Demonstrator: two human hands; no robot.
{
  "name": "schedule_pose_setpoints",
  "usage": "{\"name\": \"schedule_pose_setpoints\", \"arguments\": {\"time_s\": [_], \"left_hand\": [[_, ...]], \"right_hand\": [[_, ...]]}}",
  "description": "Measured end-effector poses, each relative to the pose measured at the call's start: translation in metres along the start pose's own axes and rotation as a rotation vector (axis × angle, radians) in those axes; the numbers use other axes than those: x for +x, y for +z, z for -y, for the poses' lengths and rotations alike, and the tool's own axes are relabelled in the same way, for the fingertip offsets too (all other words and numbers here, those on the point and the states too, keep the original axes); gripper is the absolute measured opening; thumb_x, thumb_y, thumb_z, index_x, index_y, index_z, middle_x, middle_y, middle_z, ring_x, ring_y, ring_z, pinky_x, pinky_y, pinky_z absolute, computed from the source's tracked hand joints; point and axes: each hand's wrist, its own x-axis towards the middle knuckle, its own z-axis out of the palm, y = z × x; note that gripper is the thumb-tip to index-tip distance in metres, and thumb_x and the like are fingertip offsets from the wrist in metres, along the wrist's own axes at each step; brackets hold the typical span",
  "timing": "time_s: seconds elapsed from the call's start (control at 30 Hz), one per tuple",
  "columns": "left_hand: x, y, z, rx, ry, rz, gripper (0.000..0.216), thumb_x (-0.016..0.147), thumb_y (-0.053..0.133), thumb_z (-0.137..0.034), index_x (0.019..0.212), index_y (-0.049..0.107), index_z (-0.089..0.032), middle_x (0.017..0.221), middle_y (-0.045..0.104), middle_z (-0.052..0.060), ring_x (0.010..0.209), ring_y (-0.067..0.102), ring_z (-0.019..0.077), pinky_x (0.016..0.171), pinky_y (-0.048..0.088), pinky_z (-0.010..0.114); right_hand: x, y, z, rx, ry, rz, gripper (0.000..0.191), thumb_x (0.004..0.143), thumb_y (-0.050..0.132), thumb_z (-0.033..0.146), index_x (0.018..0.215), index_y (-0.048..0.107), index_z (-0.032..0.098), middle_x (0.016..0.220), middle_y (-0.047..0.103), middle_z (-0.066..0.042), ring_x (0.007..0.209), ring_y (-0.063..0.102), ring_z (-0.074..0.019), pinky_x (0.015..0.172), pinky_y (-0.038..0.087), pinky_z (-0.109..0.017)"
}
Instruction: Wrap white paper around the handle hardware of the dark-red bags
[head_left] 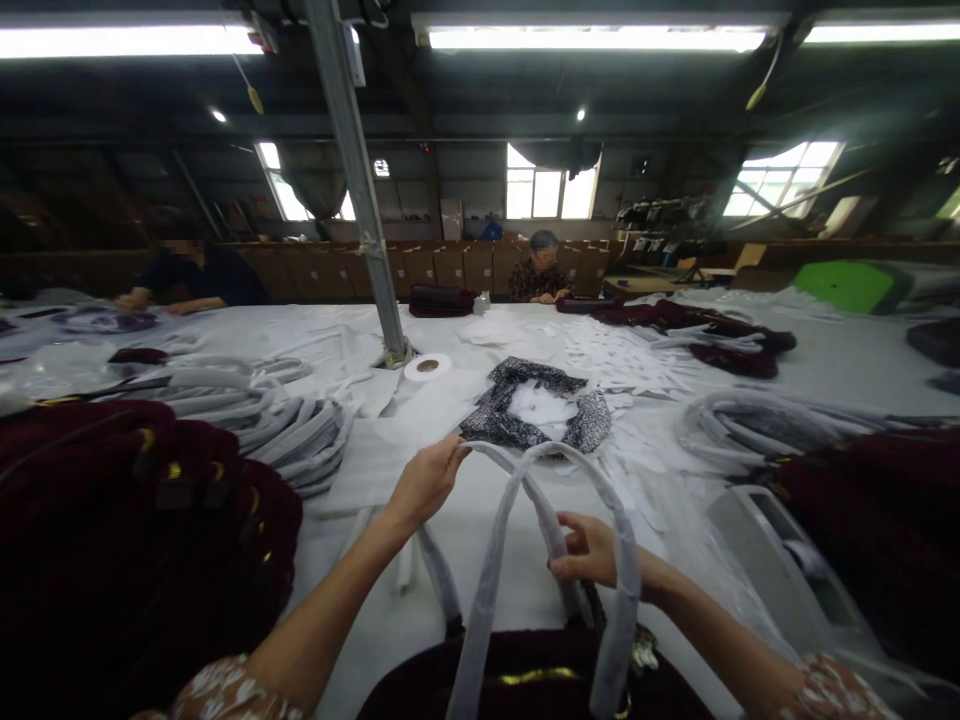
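Note:
A dark maroon handbag (540, 665) stands at the bottom middle, its two arched handles wrapped in whitish covering. My left hand (429, 482) pinches the far handle (536, 492) near the top of its arch. Lower down on the right side of that same handle, my right hand (589, 550) has its thumb and fingers curled against the wrapping. The near handle (491, 560) rises in front and partly covers my right hand and wrist. Gold-coloured trim shows along the bag's top, and a small ornament (643, 650) hangs at its right.
Maroon bags with wrapped handles (300, 440) are piled at left; more bags (877, 490) lie at right beside a grey plastic case (787, 550). Beyond are a black-and-white ring-shaped bundle (592, 425), a white tape roll (427, 367) and a metal post (360, 180). Two people sit across the table.

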Motion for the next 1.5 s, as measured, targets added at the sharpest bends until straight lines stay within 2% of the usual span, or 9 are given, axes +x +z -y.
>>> {"name": "schedule_pose_setpoints", "arguments": {"time_s": [0.2,0.37,0.53,0.67,0.8,1.03,1.17,1.37,1.5], "left_hand": [[0.010,-0.008,-0.015,0.034,0.150,0.117,0.030,0.087,0.039,-0.035,0.116,0.045,-0.029,0.094,0.063,0.002,0.079,0.059,0.0173,0.067,0.041,0.026],[0.027,-0.016,-0.038,0.133,0.233,0.159,0.022,0.082,0.047,-0.043,0.087,0.056,-0.023,0.081,0.062,0.002,0.071,0.058,0.0180,0.060,0.039,0.026],[0.031,-0.013,-0.040,0.018,0.275,0.197,0.017,0.085,0.043,-0.034,0.088,0.055,-0.023,0.071,0.060,-0.001,0.065,0.055,0.0158,0.058,0.036,0.024],[0.007,0.000,-0.013,-0.267,0.104,0.264,0.020,0.081,0.049,-0.040,0.082,0.056,-0.021,0.065,0.055,-0.003,0.062,0.051,0.0127,0.058,0.037,0.023],[-0.037,0.031,0.011,-0.623,-0.142,0.248,0.026,0.084,0.042,-0.042,0.089,0.051,-0.019,0.060,0.046,-0.006,0.056,0.046,0.0105,0.056,0.038,0.023],[-0.097,0.075,0.018,-0.666,-0.424,0.076,0.043,0.085,0.040,-0.046,0.118,0.037,-0.019,0.077,0.053,-0.001,0.068,0.054,0.0132,0.064,0.044,0.027],[-0.073,0.066,0.007,-0.551,-0.459,-0.090,0.048,0.082,0.041,-0.053,0.115,0.043,-0.018,0.101,0.056,0.008,0.089,0.058,0.0183,0.077,0.046,0.032],[-0.023,0.072,-0.024,-0.841,-0.545,0.226,0.056,0.075,0.051,-0.055,0.112,0.042,-0.014,0.070,0.057,0.001,0.050,0.054,0.0107,0.047,0.044,0.024],[-0.013,0.080,-0.029,-0.840,-0.491,0.166,0.038,0.079,0.045,-0.053,0.085,0.051,-0.016,0.053,0.041,-0.008,0.037,0.033,0.0043,0.035,0.027,0.017]], "right_hand": [[0.010,0.007,0.018,0.152,-0.151,-0.119,0.051,0.077,0.057,0.051,0.112,0.050,0.014,0.075,0.062,-0.004,0.066,0.060,-0.0155,0.058,0.048,-0.028],[0.025,0.005,0.049,0.044,-0.214,-0.163,0.047,0.077,0.057,0.049,0.111,0.049,0.017,0.071,0.057,0.000,0.055,0.055,-0.0110,0.052,0.046,-0.025],[0.021,0.006,0.050,-0.016,-0.182,-0.340,0.039,0.079,0.051,0.053,0.094,0.057,0.017,0.054,0.045,0.006,0.040,0.039,-0.0074,0.038,0.032,-0.021],[0.005,-0.001,0.029,-0.006,-0.181,-0.495,0.035,0.074,0.056,0.052,0.070,0.055,0.017,0.048,0.033,0.007,0.041,0.030,-0.0076,0.038,0.022,-0.023],[-0.003,-0.011,0.006,0.179,-0.122,-0.543,0.034,0.073,0.055,0.052,0.079,0.056,0.018,0.045,0.027,0.009,0.038,0.025,-0.0078,0.038,0.019,-0.023],[0.002,-0.012,-0.004,0.140,-0.077,-0.669,0.033,0.073,0.055,0.048,0.082,0.060,0.017,0.057,0.051,0.002,0.051,0.045,-0.0128,0.047,0.035,-0.024],[0.009,-0.008,0.000,0.115,-0.064,-0.612,0.037,0.078,0.047,0.051,0.088,0.059,0.018,0.056,0.051,0.003,0.051,0.046,-0.0132,0.046,0.037,-0.023],[0.022,-0.011,0.001,-0.019,-0.040,-0.563,0.042,0.082,0.042,0.052,0.097,0.060,0.017,0.056,0.054,0.002,0.054,0.053,-0.0164,0.048,0.041,-0.025],[0.021,-0.025,0.004,-0.135,-0.021,-0.788,0.053,0.077,0.051,0.051,0.114,0.054,0.014,0.090,0.064,-0.009,0.088,0.059,-0.0242,0.077,0.046,-0.036]]}}
